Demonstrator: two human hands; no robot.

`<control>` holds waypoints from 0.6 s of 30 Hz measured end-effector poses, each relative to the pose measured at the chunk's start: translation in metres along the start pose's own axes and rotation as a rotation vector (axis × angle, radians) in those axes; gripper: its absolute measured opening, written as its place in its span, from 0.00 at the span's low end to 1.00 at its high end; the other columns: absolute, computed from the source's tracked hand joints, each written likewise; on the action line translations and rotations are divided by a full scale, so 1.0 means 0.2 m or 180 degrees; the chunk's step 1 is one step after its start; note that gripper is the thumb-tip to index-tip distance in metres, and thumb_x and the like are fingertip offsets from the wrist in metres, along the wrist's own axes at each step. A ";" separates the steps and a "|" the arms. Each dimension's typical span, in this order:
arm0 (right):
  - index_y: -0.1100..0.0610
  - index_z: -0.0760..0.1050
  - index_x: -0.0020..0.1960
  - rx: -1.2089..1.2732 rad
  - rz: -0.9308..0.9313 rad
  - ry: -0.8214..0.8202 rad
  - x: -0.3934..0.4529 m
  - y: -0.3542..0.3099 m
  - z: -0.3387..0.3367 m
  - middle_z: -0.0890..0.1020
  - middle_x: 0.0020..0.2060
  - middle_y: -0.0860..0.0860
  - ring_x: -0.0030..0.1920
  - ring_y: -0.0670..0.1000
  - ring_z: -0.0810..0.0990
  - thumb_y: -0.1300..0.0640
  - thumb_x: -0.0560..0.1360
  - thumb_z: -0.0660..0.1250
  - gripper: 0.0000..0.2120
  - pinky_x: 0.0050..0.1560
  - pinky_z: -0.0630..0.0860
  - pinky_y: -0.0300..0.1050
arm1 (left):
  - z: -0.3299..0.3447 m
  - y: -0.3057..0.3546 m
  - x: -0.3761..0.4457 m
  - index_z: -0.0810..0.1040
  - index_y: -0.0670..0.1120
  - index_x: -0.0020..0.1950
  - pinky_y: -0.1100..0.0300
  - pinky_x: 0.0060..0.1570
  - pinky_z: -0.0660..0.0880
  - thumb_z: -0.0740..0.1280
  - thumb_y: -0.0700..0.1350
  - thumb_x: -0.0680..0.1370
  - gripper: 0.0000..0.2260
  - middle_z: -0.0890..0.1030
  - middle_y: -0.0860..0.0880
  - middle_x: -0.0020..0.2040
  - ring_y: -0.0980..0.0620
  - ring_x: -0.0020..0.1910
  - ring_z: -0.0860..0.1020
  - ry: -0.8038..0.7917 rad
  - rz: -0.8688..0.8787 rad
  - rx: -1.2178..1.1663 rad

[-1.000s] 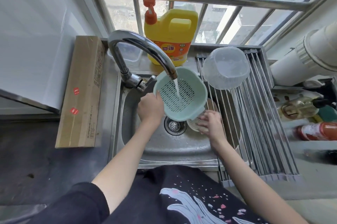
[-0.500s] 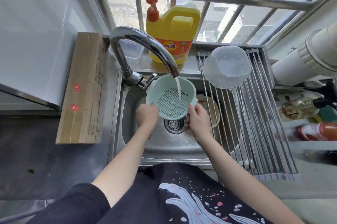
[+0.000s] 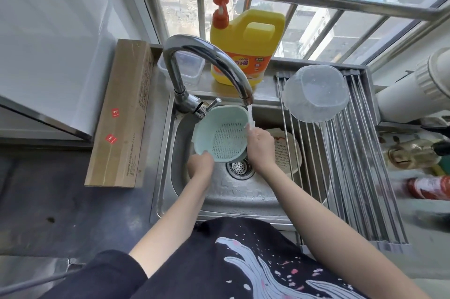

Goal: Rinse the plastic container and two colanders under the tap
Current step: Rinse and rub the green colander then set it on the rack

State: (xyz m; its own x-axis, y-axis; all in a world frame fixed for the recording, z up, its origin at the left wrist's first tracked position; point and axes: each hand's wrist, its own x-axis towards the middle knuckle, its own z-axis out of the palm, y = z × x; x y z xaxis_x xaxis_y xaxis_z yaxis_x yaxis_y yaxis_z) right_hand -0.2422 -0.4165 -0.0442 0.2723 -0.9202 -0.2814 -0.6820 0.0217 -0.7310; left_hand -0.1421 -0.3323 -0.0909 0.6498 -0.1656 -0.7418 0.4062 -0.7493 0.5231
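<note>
Head view: my left hand (image 3: pixel 200 165) and right hand (image 3: pixel 260 144) both grip the green colander (image 3: pixel 222 136), tilting it so tap (image 3: pixel 207 67) water sweeps its holes.

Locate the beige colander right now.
In the head view, the beige colander lies in the sink's right side, partly under the drying rack, just right of the right hand and the green colander.

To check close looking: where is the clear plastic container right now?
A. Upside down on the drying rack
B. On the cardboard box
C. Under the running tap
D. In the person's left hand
A: the clear plastic container rests upside down on the drying rack, right of the sink.
</note>
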 end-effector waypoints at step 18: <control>0.53 0.71 0.33 -0.2299 -0.2056 0.0969 -0.22 0.19 -0.02 0.71 0.21 0.49 0.17 0.53 0.70 0.52 0.71 0.65 0.11 0.18 0.59 0.36 | 0.06 0.19 -0.21 0.72 0.44 0.68 0.50 0.64 0.71 0.50 0.58 0.81 0.25 0.76 0.41 0.64 0.41 0.63 0.73 -0.2601 -0.0136 -0.3136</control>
State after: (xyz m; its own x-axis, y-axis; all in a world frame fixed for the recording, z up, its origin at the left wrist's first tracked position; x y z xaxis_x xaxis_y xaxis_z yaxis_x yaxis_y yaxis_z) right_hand -0.2826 -0.3758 -0.0577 0.6183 -0.7350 0.2784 -0.7401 -0.6637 -0.1083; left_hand -0.1621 -0.3611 -0.0444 0.1851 -0.7598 -0.6232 0.9466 -0.0326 0.3209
